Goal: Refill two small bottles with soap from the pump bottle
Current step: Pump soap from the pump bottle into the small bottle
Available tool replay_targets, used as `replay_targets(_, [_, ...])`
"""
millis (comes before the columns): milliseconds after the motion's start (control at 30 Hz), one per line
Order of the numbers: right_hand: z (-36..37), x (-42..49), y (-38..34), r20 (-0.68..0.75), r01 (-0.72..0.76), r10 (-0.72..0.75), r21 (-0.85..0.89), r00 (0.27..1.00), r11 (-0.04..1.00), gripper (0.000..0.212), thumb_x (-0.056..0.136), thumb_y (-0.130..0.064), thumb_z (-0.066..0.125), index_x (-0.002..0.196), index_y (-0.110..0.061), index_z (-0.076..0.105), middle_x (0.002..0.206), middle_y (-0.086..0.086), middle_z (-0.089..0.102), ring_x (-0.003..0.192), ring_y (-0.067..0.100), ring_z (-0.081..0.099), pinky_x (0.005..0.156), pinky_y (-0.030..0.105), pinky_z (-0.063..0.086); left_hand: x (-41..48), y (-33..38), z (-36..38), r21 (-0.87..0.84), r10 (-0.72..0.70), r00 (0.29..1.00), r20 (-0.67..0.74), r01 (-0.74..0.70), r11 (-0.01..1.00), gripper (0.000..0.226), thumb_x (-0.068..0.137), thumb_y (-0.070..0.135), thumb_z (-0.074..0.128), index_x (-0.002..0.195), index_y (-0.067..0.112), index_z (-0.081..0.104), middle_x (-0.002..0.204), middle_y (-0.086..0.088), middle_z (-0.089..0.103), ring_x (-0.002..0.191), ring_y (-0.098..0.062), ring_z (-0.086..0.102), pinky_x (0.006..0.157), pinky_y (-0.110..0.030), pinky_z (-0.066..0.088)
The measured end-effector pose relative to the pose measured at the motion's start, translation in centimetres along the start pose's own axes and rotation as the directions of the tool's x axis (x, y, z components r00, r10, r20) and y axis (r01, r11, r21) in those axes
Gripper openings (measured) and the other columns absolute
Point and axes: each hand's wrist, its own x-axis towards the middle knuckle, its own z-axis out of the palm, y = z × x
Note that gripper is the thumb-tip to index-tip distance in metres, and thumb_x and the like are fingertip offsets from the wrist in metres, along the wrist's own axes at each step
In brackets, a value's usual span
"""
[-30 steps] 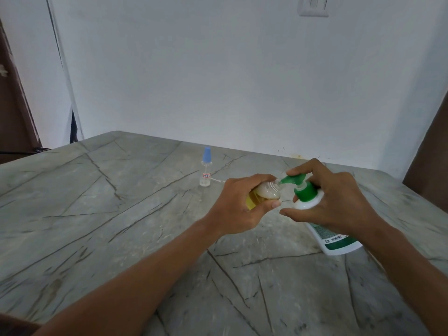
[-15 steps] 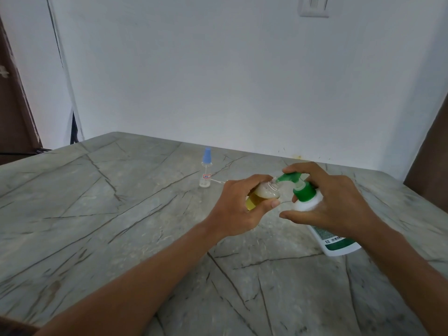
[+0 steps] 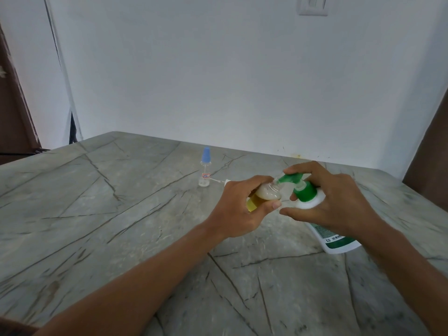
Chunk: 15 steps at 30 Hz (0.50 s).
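Observation:
My left hand (image 3: 238,209) grips a small clear bottle (image 3: 265,194) tilted to the right, with yellow liquid low in it and pale foam near the neck. Its open mouth meets the green nozzle of the white pump bottle (image 3: 308,194). My right hand (image 3: 332,202) wraps the pump bottle's shoulder, the forefinger lying on top of the green pump head. That bottle leans, its base resting on the table near my right wrist. A second small clear bottle with a blue cap (image 3: 205,170) stands upright further back, apart from both hands.
The grey marble-pattern table (image 3: 109,214) reaches to a white wall at the back. A small white cap with a thin tip (image 3: 221,181) lies just right of the blue-capped bottle. Dark wooden furniture stands at the far right and far left edges.
The pump head has risen a little and my right forefinger with it. Both hands and both bottles keep their places.

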Motion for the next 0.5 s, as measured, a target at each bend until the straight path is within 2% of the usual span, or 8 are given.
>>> replay_targets(100, [-0.10,-0.03,0.12,0.050,0.019,-0.018,-0.014,0.999,1.000,0.075,0.063,-0.071,0.072,0.126,-0.052,0.038,0.092,-0.040,0.055,0.086,-0.010,0.062,0.070,0.001,0.045,0.09,-0.05,-0.06,-0.004,0.003,1.000,-0.009,-0.003,1.000,0.045,0.085,0.038,0.070,0.115,0.005,0.065,0.094,0.001,0.073,0.077,-0.012,0.067,0.065,-0.029,0.055])
replay_targets(167, [-0.12,-0.01,0.24,0.064,0.017,-0.016,-0.023,0.998,1.000,0.078,0.061,-0.071,0.073,0.128,-0.053,0.035,0.093,-0.043,0.052,0.082,-0.011,0.061,0.070,0.000,0.045,0.11,-0.06,-0.07,-0.011,-0.007,1.000,-0.013,0.007,1.000,0.044,0.085,0.037,0.070,0.115,0.004,0.066,0.093,0.000,0.073,0.077,-0.012,0.067,0.065,-0.029,0.055])
replay_targets(267, [-0.02,0.02,0.37,0.057,0.017,-0.015,-0.046,0.998,0.999,0.078,0.057,-0.071,0.072,0.123,-0.058,0.032,0.086,-0.039,0.055,0.074,-0.007,0.063,0.064,0.003,0.046,0.07,0.00,-0.01,-0.011,-0.015,1.000,-0.022,0.015,1.000,0.044,0.085,0.037,0.070,0.115,0.005,0.066,0.093,0.000,0.073,0.077,-0.012,0.067,0.065,-0.029,0.055])
replay_targets(333, [0.12,0.02,0.39,0.039,0.001,0.001,-0.045,0.999,0.999,0.076,0.056,-0.069,0.075,0.119,-0.060,0.033,0.084,-0.031,0.062,0.071,0.000,0.064,0.064,0.009,0.049,0.11,0.05,-0.01,-0.018,-0.021,0.999,-0.025,0.021,1.000,0.044,0.085,0.035,0.071,0.116,0.005,0.065,0.095,-0.001,0.073,0.079,-0.013,0.068,0.066,-0.031,0.056])
replay_targets(433, [0.17,0.00,0.45,0.009,-0.001,0.001,-0.019,1.000,1.000,0.070,0.056,-0.069,0.073,0.115,-0.054,0.039,0.084,-0.020,0.067,0.070,0.005,0.066,0.062,0.017,0.055,0.14,0.05,0.11,-0.022,-0.021,1.000,-0.022,0.020,1.000,0.041,0.085,0.030,0.074,0.116,0.004,0.066,0.096,-0.001,0.073,0.080,-0.012,0.068,0.067,-0.029,0.056])
replay_targets(500, [0.06,0.00,0.35,0.001,0.001,-0.001,0.012,1.000,1.000,0.066,0.057,-0.066,0.073,0.114,-0.047,0.045,0.085,-0.026,0.064,0.074,-0.001,0.067,0.063,0.014,0.055,0.08,0.14,0.23,-0.018,-0.023,1.000,-0.003,0.023,1.000,0.039,0.084,0.027,0.075,0.115,0.004,0.066,0.093,0.001,0.072,0.076,-0.009,0.066,0.064,-0.022,0.053])
